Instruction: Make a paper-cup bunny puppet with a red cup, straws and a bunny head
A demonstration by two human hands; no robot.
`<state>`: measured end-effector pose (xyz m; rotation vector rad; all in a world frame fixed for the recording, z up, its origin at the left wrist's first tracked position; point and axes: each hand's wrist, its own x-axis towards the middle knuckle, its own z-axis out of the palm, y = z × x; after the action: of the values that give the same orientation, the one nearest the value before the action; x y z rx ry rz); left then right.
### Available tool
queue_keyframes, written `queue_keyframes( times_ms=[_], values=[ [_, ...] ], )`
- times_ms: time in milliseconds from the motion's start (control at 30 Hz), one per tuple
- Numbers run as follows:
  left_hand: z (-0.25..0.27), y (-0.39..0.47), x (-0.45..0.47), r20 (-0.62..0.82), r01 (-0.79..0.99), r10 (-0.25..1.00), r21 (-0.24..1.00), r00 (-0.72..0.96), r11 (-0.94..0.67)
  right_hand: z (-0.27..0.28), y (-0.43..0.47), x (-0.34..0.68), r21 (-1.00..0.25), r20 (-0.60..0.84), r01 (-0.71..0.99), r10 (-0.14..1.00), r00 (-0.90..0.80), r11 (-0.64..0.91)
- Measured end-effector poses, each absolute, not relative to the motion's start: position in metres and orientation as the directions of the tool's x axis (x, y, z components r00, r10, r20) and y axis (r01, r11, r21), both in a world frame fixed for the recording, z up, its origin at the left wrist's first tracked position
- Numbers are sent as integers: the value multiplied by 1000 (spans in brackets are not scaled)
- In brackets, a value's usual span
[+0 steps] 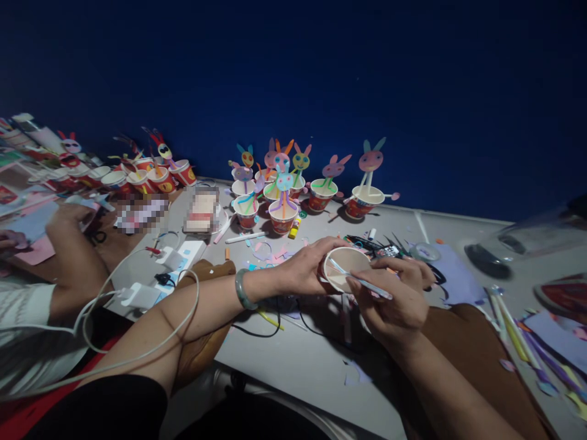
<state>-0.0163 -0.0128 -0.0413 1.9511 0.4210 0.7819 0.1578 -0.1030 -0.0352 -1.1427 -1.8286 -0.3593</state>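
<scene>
A paper cup (353,258) is tilted with its mouth toward me, pale inside. My left hand (316,263) is closed around the cup's left side, a green bangle on the wrist. In my right hand (394,293), thumb and fingers pinch a pale, slim straw-like stick (373,288). One end of it reaches into the cup's mouth; whether it touches the inner wall I cannot tell. Beyond my hands stand several red paper cups (283,218) with colourful rabbit-faced figures (370,160) rising from them.
A white power strip (188,260) with plugged-in chargers lies left, its cable crossing over my left forearm. Pens, paper scraps and a yellow glue stick (295,228) are scattered behind. Purple paper (458,275) lies right. Another person's arm (68,250) works at far left beside more cups.
</scene>
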Motion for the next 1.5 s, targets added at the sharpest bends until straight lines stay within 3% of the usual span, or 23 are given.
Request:
queue_keyframes(
  times_ms=[500,1200,1500],
  values=[
    [-46,-11,-14,476,-111,555,817,682,-565,-36,-102,159,-175,855,818,496,-150,548],
    [-44,-13,-16,455,-109,569,836,685,-538,-34,-105,159,-216,851,819,513,-108,531],
    [-43,-14,-17,508,-121,544,795,668,-595,-34,-102,157,-149,866,830,476,-154,538]
  ],
)
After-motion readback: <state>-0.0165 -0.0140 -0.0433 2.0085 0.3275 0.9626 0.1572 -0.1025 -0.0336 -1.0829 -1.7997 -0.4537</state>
